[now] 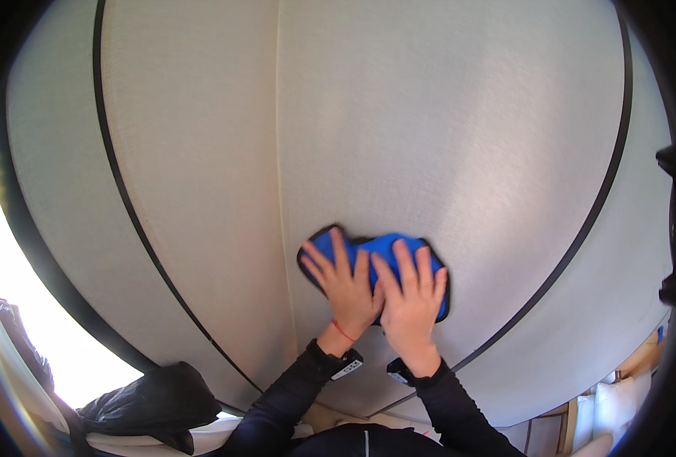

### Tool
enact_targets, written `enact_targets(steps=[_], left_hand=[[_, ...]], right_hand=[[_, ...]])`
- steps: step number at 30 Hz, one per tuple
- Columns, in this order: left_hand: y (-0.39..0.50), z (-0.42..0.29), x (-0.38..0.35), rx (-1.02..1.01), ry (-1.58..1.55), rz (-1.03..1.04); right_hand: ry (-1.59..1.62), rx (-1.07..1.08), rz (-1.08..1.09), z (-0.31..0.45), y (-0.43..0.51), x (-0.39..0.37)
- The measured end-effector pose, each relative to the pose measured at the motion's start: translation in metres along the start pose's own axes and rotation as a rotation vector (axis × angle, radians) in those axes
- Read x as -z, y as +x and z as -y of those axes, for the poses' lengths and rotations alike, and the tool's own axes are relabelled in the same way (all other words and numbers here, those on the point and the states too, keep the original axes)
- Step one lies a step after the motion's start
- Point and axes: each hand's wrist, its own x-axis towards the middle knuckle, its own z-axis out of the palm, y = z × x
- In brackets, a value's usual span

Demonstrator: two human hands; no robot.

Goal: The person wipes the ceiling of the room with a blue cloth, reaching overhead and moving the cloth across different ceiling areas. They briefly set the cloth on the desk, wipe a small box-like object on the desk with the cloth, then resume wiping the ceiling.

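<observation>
A blue cloth [392,248] with black edging lies spread against a pale, textured wall panel [372,143]. On its left part rests my left hand [346,288], fingers fanned, with a thin red band around the wrist. My right hand [411,305] presses flat on the right part of the cloth, its fingers also apart. The two thumbs are close together near the cloth's middle. Both hands hold the cloth to the panel between palms and surface. Some of its lower edge is hidden beneath them. A small dark device sits at each cuff.
A seam [280,171] runs down the panel, left of the cloth. Dark strips [600,200] border it on either side. At lower left are a bright opening [41,291] and a black plastic bag [152,400]. White pillows [618,405] show at lower right.
</observation>
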Motion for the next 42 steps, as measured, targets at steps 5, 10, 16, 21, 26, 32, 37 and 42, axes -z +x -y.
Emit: enact_targets(steps=[5, 10, 16, 21, 26, 32, 37, 42], left_hand=[[0.048, -0.020, 0.011, -0.174, -0.016, 0.130], [0.026, -0.005, 0.017, -0.113, -0.018, 0.011], [-0.147, 0.054, 0.008, 0.067, -0.083, 0.119], [-0.242, 0.024, 0.027, 0.022, -0.070, 0.388], [-0.153, -0.005, 0.003, -0.076, -0.060, 0.332], [-0.147, -0.021, -0.014, -0.146, -0.057, 0.285], [-0.262, -0.021, 0.001, -0.272, -0.004, 0.526], [-0.252, -0.057, -0.012, -0.304, -0.072, 0.486]], right_hand=[[-0.130, -0.155, -0.175, -0.029, 0.019, 0.034], [-0.142, -0.002, -0.230, -0.015, 0.000, 0.022], [0.011, 0.145, 0.091, 0.010, -0.122, -0.023], [0.064, 0.116, 0.125, -0.001, -0.199, -0.016], [-0.083, -0.054, -0.053, -0.035, -0.153, 0.001], [-0.186, -0.040, -0.113, -0.064, -0.168, -0.008], [-0.148, -0.004, -0.009, -0.059, -0.291, -0.026], [-0.180, -0.127, 0.046, -0.094, -0.301, 0.001]])
